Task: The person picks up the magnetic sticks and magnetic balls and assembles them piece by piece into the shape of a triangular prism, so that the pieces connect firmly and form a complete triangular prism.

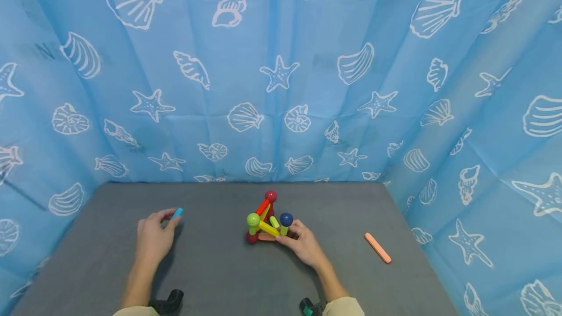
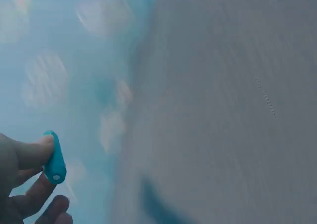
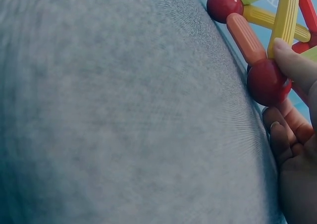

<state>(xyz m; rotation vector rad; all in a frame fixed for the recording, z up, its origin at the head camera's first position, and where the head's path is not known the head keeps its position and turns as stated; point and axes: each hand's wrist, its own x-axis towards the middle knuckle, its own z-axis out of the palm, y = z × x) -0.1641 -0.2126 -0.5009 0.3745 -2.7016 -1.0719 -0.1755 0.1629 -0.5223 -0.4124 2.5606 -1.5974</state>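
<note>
My left hand (image 1: 154, 235) pinches a short blue magnetic rod (image 2: 55, 159) between thumb and fingers, above the left part of the table. Near the middle of the table stands a frame of magnetic rods and balls. It shows a red ball (image 1: 270, 196), a light green ball (image 1: 253, 219) and a dark blue ball (image 1: 286, 219) at its upper corners. My right hand (image 1: 306, 246) grips its right corner. In the right wrist view, the thumb lies against a yellow rod (image 3: 285, 18) just above a dark red ball (image 3: 269, 83), with other fingers beside that ball.
A loose orange rod (image 1: 377, 247) lies on the grey table (image 1: 210, 277), to the right of my right hand. Behind the table and along its sides hangs a blue curtain (image 1: 281, 130) with white shell and starfish prints.
</note>
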